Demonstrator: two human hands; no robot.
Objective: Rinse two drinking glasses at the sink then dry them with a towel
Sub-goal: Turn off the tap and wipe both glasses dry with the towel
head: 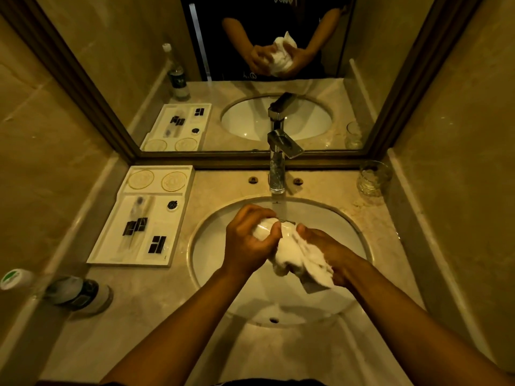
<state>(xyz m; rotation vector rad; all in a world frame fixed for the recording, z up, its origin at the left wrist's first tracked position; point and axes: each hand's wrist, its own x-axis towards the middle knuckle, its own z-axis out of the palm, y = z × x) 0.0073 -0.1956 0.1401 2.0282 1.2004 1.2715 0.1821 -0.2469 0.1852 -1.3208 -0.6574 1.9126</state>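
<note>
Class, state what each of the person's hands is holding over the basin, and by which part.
Both hands grip a white towel: left hand around its bunched top, right hand along its side. Any glass inside is hidden.

Tray [178, 190] left of sink [211, 235]

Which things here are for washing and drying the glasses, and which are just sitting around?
For the job:
- white towel, bunched in the left hand and right hand, seemingly around a glass
- glass on the counter's right
- tap, sink

Just lying about:
- toiletry tray
- water bottle
- mirror
</note>
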